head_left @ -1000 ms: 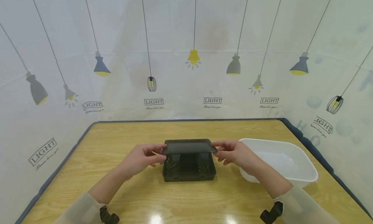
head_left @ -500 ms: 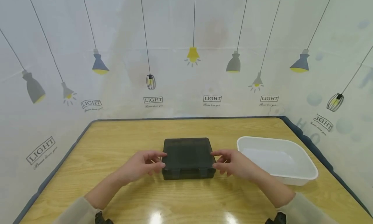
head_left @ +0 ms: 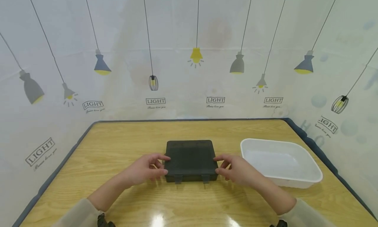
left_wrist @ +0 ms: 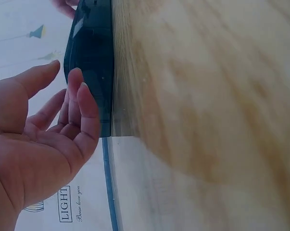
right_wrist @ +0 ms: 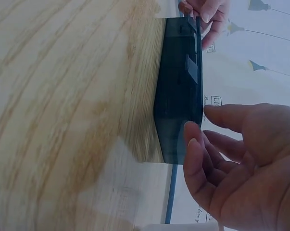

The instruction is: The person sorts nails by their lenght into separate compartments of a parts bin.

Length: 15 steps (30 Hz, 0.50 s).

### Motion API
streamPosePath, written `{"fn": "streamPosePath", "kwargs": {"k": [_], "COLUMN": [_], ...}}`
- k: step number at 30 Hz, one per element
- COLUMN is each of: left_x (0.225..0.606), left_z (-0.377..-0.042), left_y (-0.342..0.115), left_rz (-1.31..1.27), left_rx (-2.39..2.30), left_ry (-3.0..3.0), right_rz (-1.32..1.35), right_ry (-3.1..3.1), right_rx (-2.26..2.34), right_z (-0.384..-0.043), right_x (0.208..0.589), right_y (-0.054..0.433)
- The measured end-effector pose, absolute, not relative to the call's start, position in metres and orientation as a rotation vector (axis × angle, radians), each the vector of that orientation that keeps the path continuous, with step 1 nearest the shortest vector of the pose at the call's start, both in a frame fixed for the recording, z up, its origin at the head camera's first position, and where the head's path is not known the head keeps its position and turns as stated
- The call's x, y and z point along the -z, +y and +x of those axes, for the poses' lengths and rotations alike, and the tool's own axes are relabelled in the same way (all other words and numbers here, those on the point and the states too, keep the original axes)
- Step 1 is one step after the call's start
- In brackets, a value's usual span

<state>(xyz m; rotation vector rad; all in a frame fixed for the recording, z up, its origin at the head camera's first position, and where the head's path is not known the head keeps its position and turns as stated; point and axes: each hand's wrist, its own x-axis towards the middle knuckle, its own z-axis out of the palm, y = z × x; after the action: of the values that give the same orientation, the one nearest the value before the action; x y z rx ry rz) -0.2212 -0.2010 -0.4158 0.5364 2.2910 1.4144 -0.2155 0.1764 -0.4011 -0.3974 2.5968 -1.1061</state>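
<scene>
A dark, see-through plastic case (head_left: 190,158) lies on the wooden table with its hinged lid down. Two latches (head_left: 178,179) stick out from its front edge, unfastened. My left hand (head_left: 144,169) is at the case's left side, thumb and forefinger at the lid's edge. On the opposite side my right hand (head_left: 236,169) mirrors it, fingertips right at the lid's right edge. In the left wrist view the left fingers (left_wrist: 84,106) bend loosely beside the case wall. The right wrist view has the right thumb (right_wrist: 226,117) at the lid's rim. The case's contents are hidden.
A white plastic tub (head_left: 280,163) stands on the table to the right, close beyond the right forearm. The wooden table (head_left: 124,135) ends at a dark edging, where a lamp-printed cloth backdrop (head_left: 177,72) rises on several sides.
The lid, half raised with small metal pieces showing inside, has come down over the case. Both hands followed it down and toward me. The latches now tilt outward.
</scene>
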Motion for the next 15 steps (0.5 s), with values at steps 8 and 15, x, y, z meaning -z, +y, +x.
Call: {"fn": "streamPosePath", "kwargs": {"k": [8,15], "left_x": [0.4180,0.4206], "left_z": [-0.2224,-0.2235], "left_y": [-0.2059,-0.2071], "left_rz": [0.577,0.556], "left_rx": [-1.363,-1.375], "left_ry": [2.227,2.199], "right_rz": [-0.435,-0.428], "right_ry": [2.598,2.581], "right_rx": [1.102,1.130], "right_z": [-0.2155,-0.2148], "right_x": [0.4032,0.4053], "right_y": [0.1765,0.1743]}}
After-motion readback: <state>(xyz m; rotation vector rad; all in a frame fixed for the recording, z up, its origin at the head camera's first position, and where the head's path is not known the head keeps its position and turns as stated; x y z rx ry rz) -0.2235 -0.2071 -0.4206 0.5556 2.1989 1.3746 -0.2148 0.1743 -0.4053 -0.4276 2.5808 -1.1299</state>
